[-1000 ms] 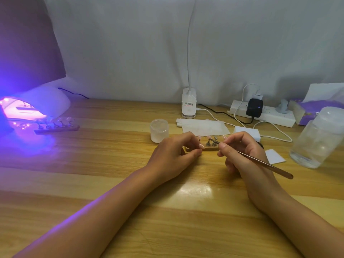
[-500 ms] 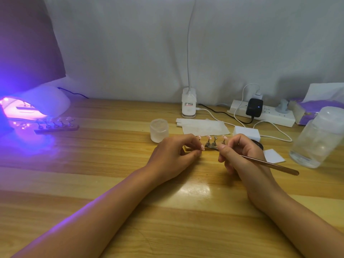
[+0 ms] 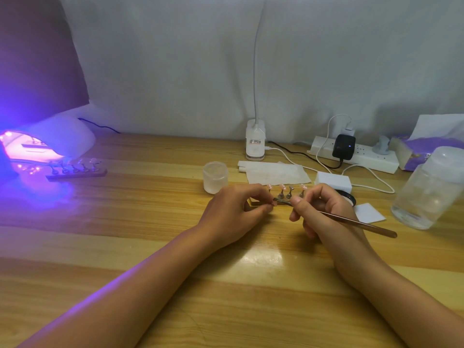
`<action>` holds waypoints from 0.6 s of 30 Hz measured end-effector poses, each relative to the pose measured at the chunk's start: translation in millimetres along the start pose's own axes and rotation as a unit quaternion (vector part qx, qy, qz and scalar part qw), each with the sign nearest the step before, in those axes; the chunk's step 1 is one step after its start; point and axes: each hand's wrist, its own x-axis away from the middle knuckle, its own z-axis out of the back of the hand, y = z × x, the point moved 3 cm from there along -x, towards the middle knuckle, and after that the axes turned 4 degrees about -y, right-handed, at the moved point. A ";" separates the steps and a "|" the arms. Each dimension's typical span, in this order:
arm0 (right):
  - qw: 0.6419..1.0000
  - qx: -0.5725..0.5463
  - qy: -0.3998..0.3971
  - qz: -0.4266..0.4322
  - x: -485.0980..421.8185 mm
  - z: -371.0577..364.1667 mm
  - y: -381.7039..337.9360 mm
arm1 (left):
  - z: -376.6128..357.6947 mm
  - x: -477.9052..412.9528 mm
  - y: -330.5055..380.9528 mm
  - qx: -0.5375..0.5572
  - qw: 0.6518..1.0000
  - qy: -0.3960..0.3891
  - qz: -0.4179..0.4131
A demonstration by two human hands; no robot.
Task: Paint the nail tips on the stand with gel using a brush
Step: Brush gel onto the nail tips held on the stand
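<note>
While the right hand (image 3: 324,209) pinches the gel brush (image 3: 351,222), bristles at a nail tip held in the left hand (image 3: 233,212) fingertips, painting looks mid-run. Nail stand (image 3: 286,197) sits between both hands, three pinkish tips visible on its pegs; can't tell which are coated. Second stand (image 3: 75,170) lies by the lit UV lamp (image 3: 50,144), probably done. Lamp base (image 3: 255,143) label unreadable; tissue pack (image 3: 424,151) print too blurred.
</note>
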 end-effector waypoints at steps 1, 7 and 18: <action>1.000 0.006 -0.002 -0.001 -0.2 0.4 1.1 | 0.0 -0.1 0.1 -0.001 1.000 0.000 0.001; 0.999 0.031 -0.013 -0.006 -1.1 0.7 5.5 | 0.2 0.4 1.3 -0.003 1.000 -0.003 -0.002; 0.999 0.037 -0.010 -0.008 0.0 -0.4 2.0 | -0.4 0.5 0.5 -0.005 1.000 -0.002 -0.005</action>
